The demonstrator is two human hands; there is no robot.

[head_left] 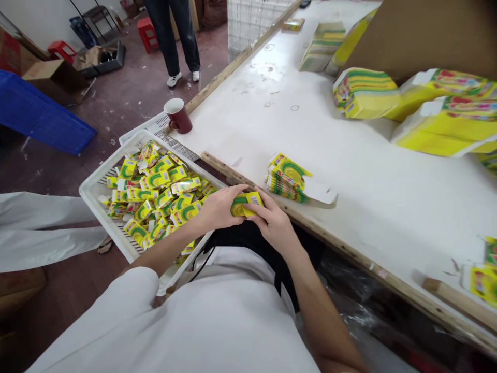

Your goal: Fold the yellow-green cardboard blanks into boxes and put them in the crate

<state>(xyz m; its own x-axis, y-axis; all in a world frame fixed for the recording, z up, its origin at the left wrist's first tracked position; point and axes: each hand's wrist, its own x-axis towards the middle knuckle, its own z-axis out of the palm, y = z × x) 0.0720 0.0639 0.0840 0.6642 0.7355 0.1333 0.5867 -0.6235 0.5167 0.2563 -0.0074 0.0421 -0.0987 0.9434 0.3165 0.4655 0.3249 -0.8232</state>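
Okay, small yellow-green box (244, 203) sits between left hand (222, 208) and right hand (274, 221), both clamped on it; barcode (254, 199) at right end, too small to read.

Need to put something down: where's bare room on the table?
The table is bare between the maroon mug and yellow carton bundles, and right of the small carton stack. Crowded: around those bundles, and the white crate heaped with cartons.
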